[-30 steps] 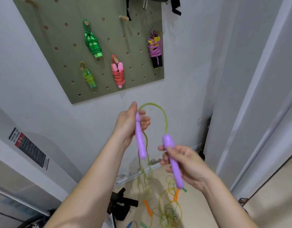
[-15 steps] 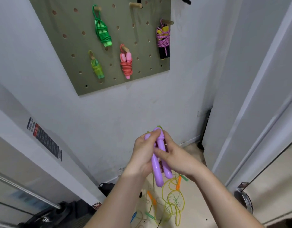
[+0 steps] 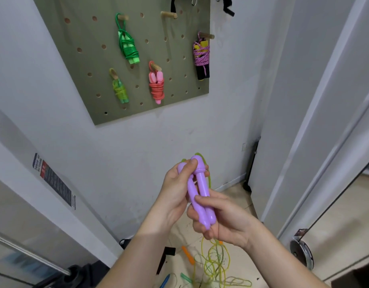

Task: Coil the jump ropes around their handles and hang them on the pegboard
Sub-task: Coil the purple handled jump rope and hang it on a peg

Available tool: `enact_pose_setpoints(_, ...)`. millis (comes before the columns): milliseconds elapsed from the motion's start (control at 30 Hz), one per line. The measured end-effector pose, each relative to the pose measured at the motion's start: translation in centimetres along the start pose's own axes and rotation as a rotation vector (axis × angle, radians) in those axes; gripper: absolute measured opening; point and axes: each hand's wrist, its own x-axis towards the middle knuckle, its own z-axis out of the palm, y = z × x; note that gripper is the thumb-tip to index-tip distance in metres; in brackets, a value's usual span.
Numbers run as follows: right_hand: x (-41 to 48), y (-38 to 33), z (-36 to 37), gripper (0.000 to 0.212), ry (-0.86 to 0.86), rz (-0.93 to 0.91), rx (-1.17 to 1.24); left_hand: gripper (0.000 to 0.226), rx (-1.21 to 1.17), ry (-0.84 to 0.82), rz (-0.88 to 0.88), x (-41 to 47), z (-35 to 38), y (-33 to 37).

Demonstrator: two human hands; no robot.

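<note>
Head view: the top of the pegboard (image 3: 86, 69) is cut off by the picture's edge, and so are some black straps (image 3: 227, 7) hanging above its top right corner. The writing on the wall sticker (image 3: 54, 181) is too blurry to read. Both arms run out of the picture at the bottom. The left grip (image 3: 175, 190) and the right grip (image 3: 227, 221) are bare hands, and each is curled around the two purple handles (image 3: 202, 183). They hold the handles side by side and upright, in the air below the pegboard. The left thumb presses near the tops and the right thumb lies across the lower part. The fingers hide much of both handles. Their yellow-green rope (image 3: 214, 265) peeks out behind the handles, goes behind the right grip, and ends in a loose pile on the floor. I cannot tell which loops belong to which rope there. In the pile I can count one orange handle (image 3: 187, 255), one blue handle (image 3: 166, 280) and one green handle (image 3: 185, 277). On the pegboard I count five wooden pegs, and four carry a wrapped bundle: a green bundle (image 3: 128, 46), a yellow-green bundle (image 3: 119, 89), a pink bundle (image 3: 157, 86) and a purple and black bundle (image 3: 201, 57) by the right edge.
</note>
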Motion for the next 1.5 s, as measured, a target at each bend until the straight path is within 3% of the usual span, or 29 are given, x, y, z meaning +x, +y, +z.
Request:
enact_pose_setpoints(167,0.0,0.6,0.2,0.019,-0.026,-0.052,0.088,0.032,0.089,-0.125,-0.013,-0.2,0.4,0.2)
enact_pose_setpoints(300,-0.8,-0.2,-0.3,0.032,-0.084,-0.07,0.258,0.071,0.513,-0.142,-0.015,0.4,-1.2,1.6)
enact_pose_setpoints(367,-1.1,-0.7,-0.7,0.028,-0.18,-0.054,0.356,0.067,0.624,0.055,0.13,1.3,-2.3,2.6)
enact_pose_setpoints(400,-1.2,-0.8,-0.8,0.023,-0.241,-0.047,0.388,0.059,0.568,0.133,0.229,1.6,-2.6,3.0)
enact_pose_setpoints(433,-1.3,-0.8,-0.8,0.02,-0.3,-0.043,0.405,0.051,0.493,0.143,0.314,1.8,-2.6,3.3)
enact_pose_setpoints(500,-1.2,-0.6,-0.4,0.023,-0.374,-0.035,0.413,0.049,0.47,-0.031,0.38,2.5,-1.6,3.6)
enact_pose_setpoints(567,-1.1,-0.7,0.2,0.025,-0.437,-0.039,0.406,0.064,0.459,-0.221,0.293,3.1,0.1,3.4)
enact_pose_setpoints(633,-1.1,-1.0,0.4,0.024,-0.474,-0.076,0.403,0.075,0.377,-0.253,0.186,3.4,1.4,3.3)
enact_pose_setpoints(767,-1.3,-3.0,-0.3,0.026,-0.42,-0.196,0.328,0.052,0.519,-0.179,0.134,2.8,2.8,0.1)
enact_pose_setpoints(833,-1.8,-4.5,-0.7,0.029,-0.225,-0.221,0.274,0.035,0.549,-0.226,0.105,2.1,2.2,-1.9)
enact_pose_setpoints(900,-2.2,-5.8,-1.4,0.029,0.15,-0.222,0.077,0.025,0.816,-0.2,0.271,2.0,0.9,-2.8)
enact_pose_setpoints(1000,-1.6,-6.2,-2.9,0.01,0.611,-0.206,-0.446,0.024,1.5,-0.201,0.587,1.7,0.0,-1.8)
enact_pose_setpoints(1067,-0.8,-6.0,-3.7,0.02,0.782,-0.214,-0.928,0.025,1.819,-0.217,0.681,1.2,0.5,-0.6)
enact_pose_setpoints(1133,-0.1,-5.8,-4.3,0.018,0.868,-0.189,-1.395,0.021,1.973,-0.236,0.688,0.9,0.8,0.3)
enact_pose_setpoints(1233,0.2,-5.9,-3.7,0.001,0.87,-0.073,-1.764,0.013,2.057,-0.306,0.702,1.0,0.7,1.6)
enact_pose_setpoints(1333,-0.2,-6.2,-2.0,0.015,0.702,0.113,-2.048,0.025,2.056,-0.396,0.752,0.9,0.4,2.5)
enact_pose_setpoints(1500,-0.5,-7.1,-0.8,0.028,0.529,0.292,-2.307,0.033,2.04,-0.572,0.879,1.3,-0.3,3.4)
